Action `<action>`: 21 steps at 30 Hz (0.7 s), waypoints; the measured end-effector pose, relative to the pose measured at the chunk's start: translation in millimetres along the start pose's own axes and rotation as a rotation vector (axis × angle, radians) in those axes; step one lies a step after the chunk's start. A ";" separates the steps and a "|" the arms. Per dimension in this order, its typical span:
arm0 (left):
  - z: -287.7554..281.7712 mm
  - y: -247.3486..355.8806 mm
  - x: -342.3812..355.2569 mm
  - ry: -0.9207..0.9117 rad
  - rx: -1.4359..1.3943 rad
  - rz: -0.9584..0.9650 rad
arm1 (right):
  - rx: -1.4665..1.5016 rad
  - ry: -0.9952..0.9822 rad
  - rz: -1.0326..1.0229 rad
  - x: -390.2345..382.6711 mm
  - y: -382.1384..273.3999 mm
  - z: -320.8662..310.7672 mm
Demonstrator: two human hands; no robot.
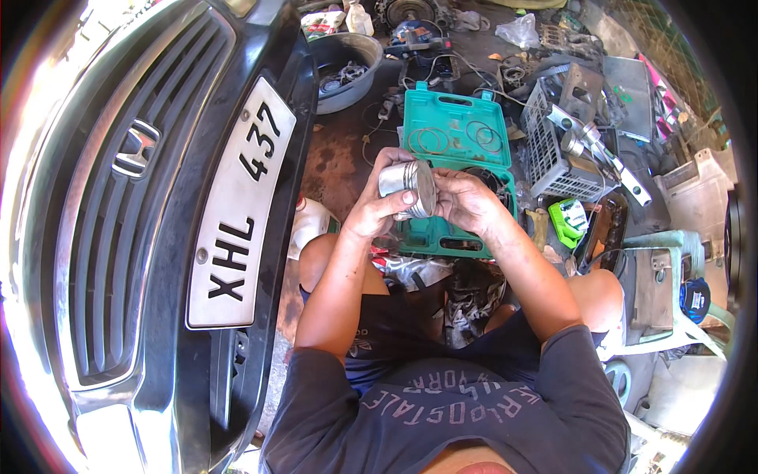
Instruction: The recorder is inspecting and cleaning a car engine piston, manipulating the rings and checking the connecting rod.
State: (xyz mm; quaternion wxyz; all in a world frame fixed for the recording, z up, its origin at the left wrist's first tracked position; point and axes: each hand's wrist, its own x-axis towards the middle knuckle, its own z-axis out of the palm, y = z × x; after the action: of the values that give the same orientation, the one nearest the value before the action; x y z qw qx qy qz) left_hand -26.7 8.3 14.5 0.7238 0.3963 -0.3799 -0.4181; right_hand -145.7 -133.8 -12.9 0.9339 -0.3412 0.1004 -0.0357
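At chest height, a silver metal piston with ring grooves near its dark end is held between both of my hands. My left hand wraps round its left side, with the thumb across the lower skirt. My right hand grips the piston's right end with its fingertips, near the rings. Behind and beneath the hands lies an open teal plastic case, with several thin rings in its lid and dark items, partly hidden by my hands, in its lower half.
A car's black front bumper fills the left side. A gray basin of parts stands beyond it. To the right are a gray crate with metal parts, a green-and-white package and a pale chair. A white jug sits by my left knee.
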 end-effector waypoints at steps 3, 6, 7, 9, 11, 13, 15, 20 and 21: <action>1.4 2.6 -3.5 -0.033 0.059 -0.016 | -0.019 -0.024 0.033 -1.4 -0.6 6.4; 6.6 2.7 -5.0 -0.070 0.124 0.051 | -0.017 -0.064 -0.012 1.5 4.0 -4.2; 7.7 3.8 -4.6 -0.096 0.167 0.081 | -0.003 -0.121 -0.037 2.0 4.0 -7.1; 10.9 7.8 -6.9 -0.135 0.292 0.108 | 0.010 -0.179 -0.062 4.7 5.8 -11.1; 7.2 8.1 -2.2 -0.238 0.715 0.362 | -0.006 -0.160 -0.118 5.5 9.0 -8.8; 11.8 6.4 -4.0 -0.247 0.716 0.391 | -0.023 -0.197 -0.102 4.0 7.9 -9.5; 15.8 7.4 -5.6 -0.221 0.709 0.381 | -0.044 -0.242 -0.125 4.4 6.7 -13.4; 15.1 6.4 -3.4 -0.191 0.870 0.483 | -0.035 -0.216 -0.185 3.2 -2.4 -14.2; 15.0 6.8 -2.8 -0.192 0.871 0.484 | -0.035 -0.217 -0.187 2.2 -8.0 -14.4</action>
State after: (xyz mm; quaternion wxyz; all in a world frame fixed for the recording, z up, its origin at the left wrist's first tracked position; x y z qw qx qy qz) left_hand -38.9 9.3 25.9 0.5291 0.5217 -0.6649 -0.0756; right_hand -146.6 -149.3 -18.9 0.9259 -0.3670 -0.0326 -0.0836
